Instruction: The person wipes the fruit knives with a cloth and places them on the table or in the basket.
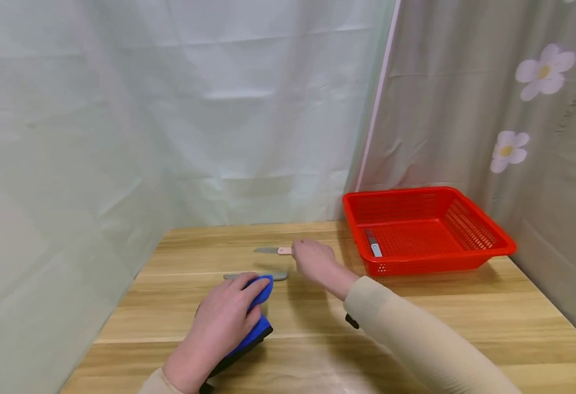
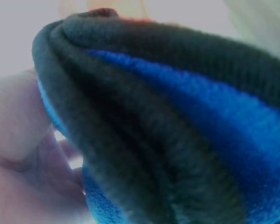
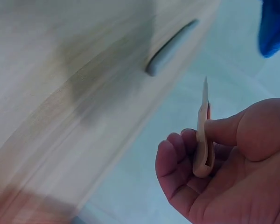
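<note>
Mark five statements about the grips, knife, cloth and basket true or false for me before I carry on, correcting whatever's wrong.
1. The right grip holds a pale-handled knife. True.
2. The cloth in the left grip is plain red. False: it is blue with dark edging.
3. Another knife lies in the red basket. True.
4. The red basket stands to the left of both grips. False: it stands to their right.
5. A slim grey item lies on the table. True.
</note>
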Motion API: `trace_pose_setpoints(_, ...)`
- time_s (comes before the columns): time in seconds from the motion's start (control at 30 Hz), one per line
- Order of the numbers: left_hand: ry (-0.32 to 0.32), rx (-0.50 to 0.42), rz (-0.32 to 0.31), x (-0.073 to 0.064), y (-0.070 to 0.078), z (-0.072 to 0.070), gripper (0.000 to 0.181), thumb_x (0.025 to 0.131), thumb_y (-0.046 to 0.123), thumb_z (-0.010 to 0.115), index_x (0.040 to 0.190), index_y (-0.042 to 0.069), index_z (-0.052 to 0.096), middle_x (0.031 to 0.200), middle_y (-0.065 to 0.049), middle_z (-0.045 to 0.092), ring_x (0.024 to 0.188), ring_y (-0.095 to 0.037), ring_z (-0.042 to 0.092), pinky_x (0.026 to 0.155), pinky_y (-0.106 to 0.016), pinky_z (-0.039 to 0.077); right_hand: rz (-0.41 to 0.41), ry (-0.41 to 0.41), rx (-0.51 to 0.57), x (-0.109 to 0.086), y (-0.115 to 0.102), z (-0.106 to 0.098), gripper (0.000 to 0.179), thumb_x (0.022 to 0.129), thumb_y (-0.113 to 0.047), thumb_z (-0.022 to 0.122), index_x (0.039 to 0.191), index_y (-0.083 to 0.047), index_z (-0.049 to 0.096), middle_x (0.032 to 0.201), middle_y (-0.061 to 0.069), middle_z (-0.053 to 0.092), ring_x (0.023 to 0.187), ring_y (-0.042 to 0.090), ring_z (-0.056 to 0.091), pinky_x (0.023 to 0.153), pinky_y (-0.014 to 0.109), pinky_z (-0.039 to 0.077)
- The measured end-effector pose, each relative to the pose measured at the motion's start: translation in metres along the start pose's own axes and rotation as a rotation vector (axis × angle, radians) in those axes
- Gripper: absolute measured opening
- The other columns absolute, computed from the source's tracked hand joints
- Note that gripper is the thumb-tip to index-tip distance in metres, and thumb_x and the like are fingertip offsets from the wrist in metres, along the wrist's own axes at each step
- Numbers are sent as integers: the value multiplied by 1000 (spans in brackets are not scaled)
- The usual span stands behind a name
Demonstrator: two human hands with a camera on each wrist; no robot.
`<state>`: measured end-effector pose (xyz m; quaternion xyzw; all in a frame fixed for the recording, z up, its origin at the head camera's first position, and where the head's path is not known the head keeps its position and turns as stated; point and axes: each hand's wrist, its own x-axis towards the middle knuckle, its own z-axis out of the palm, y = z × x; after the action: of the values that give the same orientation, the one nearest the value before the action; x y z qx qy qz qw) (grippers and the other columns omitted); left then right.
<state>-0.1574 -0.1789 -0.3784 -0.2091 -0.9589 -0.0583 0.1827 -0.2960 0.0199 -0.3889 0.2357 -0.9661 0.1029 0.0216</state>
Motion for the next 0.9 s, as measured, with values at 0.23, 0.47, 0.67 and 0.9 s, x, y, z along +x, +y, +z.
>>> trace_pose_setpoints(0.23,31,-19,23,3,1,3,48,91,15,90,138,12,78,132,-11,73,110,-34,75,92,-52,63,-48,88,21,-33,5,-15,11,110,-13,66,102,-7,67,80,4,55,67,21,56,56,41,52)
trace_pose_setpoints(0.47,37,-37,18,7,7,-1,48,94,18,89,140,14,77,135,-10,72,113,-34,74,93,-54,63,-48,92,103,-64,23,-20,6,108,-14,73,107,-8,71,80,0,56,66,17,50,54,35,45)
trace_pose_setpoints(0.67,56,-59,18,13,12,-5,49,95,19,87,143,16,76,139,-10,71,112,-34,74,91,-55,63,-66,128,180,-91,27,-23,7,105,-12,76,108,-8,71,81,-3,54,66,15,48,56,32,44)
trace_pose_setpoints(0.9,123,-95,53,28,21,-11,49,94,15,85,143,15,76,139,-12,71,110,-36,74,92,-54,63,-27,189,222,-111,33,-25,8,105,-14,77,109,-10,71,82,-6,52,67,12,46,56,28,42)
